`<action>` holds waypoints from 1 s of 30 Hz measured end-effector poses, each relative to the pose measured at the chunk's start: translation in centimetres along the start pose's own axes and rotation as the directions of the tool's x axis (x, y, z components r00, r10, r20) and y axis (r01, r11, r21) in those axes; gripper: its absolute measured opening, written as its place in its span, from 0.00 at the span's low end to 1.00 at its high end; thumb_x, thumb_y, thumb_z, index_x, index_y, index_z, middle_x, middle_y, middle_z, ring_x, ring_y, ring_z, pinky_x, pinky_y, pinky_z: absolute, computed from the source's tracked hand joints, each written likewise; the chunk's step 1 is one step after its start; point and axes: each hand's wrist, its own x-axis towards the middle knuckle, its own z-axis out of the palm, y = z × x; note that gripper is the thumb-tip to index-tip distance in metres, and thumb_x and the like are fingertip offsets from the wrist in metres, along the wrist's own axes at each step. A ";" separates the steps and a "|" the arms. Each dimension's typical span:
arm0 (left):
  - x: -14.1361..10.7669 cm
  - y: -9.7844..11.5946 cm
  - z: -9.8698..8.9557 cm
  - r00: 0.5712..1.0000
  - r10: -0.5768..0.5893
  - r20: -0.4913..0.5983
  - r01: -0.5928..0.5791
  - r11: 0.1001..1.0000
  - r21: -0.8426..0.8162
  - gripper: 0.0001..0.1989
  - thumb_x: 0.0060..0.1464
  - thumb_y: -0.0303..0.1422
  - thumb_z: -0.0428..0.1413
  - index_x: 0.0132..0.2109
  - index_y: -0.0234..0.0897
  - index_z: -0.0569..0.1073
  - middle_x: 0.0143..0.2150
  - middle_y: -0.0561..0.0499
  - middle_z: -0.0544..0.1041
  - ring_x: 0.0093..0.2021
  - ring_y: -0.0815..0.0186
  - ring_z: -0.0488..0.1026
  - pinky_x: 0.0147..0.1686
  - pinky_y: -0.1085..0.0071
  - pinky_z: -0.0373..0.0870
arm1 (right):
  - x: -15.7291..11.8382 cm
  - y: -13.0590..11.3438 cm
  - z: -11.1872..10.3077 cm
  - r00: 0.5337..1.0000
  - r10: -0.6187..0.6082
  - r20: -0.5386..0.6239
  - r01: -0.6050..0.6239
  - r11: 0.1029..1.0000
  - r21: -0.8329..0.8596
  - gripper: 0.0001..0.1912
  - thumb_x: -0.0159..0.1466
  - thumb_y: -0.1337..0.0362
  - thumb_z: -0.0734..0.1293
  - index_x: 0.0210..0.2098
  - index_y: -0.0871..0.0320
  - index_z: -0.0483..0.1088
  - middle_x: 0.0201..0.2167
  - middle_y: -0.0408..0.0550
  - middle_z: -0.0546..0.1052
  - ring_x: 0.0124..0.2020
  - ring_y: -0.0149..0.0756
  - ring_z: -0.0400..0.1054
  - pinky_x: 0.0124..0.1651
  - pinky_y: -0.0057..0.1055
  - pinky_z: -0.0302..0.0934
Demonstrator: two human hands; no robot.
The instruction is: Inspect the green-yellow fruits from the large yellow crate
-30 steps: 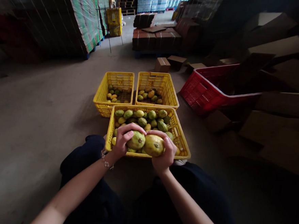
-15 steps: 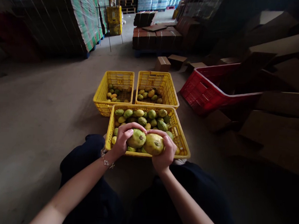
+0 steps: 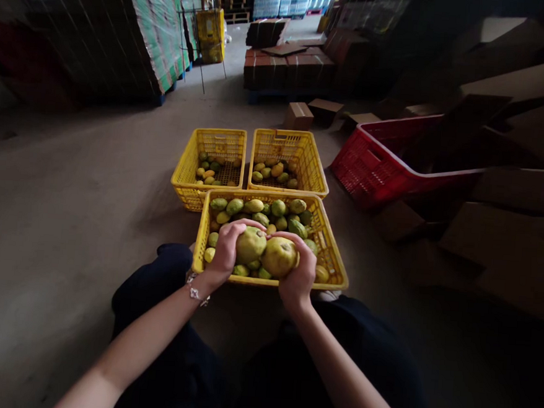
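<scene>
My left hand (image 3: 224, 253) is wrapped round a green-yellow papaya (image 3: 250, 247), its stem scar near the top. A yellower papaya (image 3: 279, 258) sits in my right hand (image 3: 301, 273), with the fingers curled over its far side. Both fruits are side by side, touching or nearly so, and the fingertips of my two hands meet behind them. Below them, a yellow plastic crate (image 3: 332, 253) between my legs holds many green and yellow papayas (image 3: 297, 228). My hands and the held fruits hide part of its contents.
Behind the front crate stand two yellow crates, the left one (image 3: 179, 176) and the right one (image 3: 322, 181), each with several fruits low inside. A red crate (image 3: 372, 164) is to the right, beside cardboard (image 3: 525, 184). A small carton (image 3: 299, 115) lies farther back.
Both papayas have been turned in my hands, so their stem ends now point more upward. My grip has shifted slightly round them. The crates stay where they were.
</scene>
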 end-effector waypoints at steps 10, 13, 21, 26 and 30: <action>2.0 1.2 0.0 0.849 -0.513 -0.127 0.424 0.804 -0.417 0.11 0.54 0.33 0.55 0.39 0.36 0.80 0.39 0.48 0.82 0.39 0.64 0.77 0.36 0.73 0.73 | 2.3 -1.0 0.0 0.799 0.540 0.265 -0.596 0.770 0.229 0.19 0.47 0.59 0.70 0.40 0.52 0.75 0.40 0.43 0.78 0.43 0.44 0.72 0.38 0.35 0.70; 1.9 1.9 0.0 0.834 -0.531 -0.151 0.427 0.794 -0.433 0.11 0.56 0.32 0.53 0.41 0.36 0.79 0.37 0.50 0.80 0.34 0.67 0.76 0.31 0.74 0.72 | 2.3 -1.3 0.1 0.784 0.558 0.272 -0.615 0.758 0.218 0.21 0.47 0.61 0.70 0.42 0.51 0.73 0.41 0.42 0.78 0.43 0.43 0.73 0.36 0.36 0.73; 1.6 2.8 0.3 0.709 -0.673 -0.208 0.561 0.718 -0.413 0.10 0.59 0.33 0.49 0.34 0.35 0.72 0.27 0.50 0.74 0.30 0.63 0.73 0.30 0.68 0.72 | 2.7 -0.4 -0.3 0.749 0.623 0.226 -0.660 0.732 0.168 0.09 0.57 0.60 0.69 0.37 0.54 0.70 0.36 0.45 0.79 0.36 0.39 0.76 0.31 0.33 0.75; 1.4 2.9 0.1 0.724 -0.676 -0.141 0.604 0.719 -0.344 0.13 0.61 0.33 0.45 0.34 0.34 0.72 0.29 0.46 0.76 0.37 0.59 0.76 0.29 0.69 0.74 | 2.9 -0.6 -0.3 0.683 0.704 0.197 -0.727 0.682 0.084 0.09 0.63 0.58 0.65 0.39 0.55 0.69 0.27 0.44 0.78 0.21 0.34 0.74 0.18 0.28 0.70; 1.3 2.5 0.2 0.757 -0.628 -0.180 0.551 0.762 -0.341 0.08 0.58 0.35 0.54 0.38 0.34 0.74 0.33 0.47 0.78 0.39 0.61 0.77 0.32 0.72 0.76 | 3.0 -1.3 -0.3 0.645 0.737 0.202 -0.758 0.651 0.045 0.10 0.66 0.58 0.62 0.39 0.57 0.69 0.21 0.43 0.76 0.14 0.33 0.69 0.14 0.27 0.66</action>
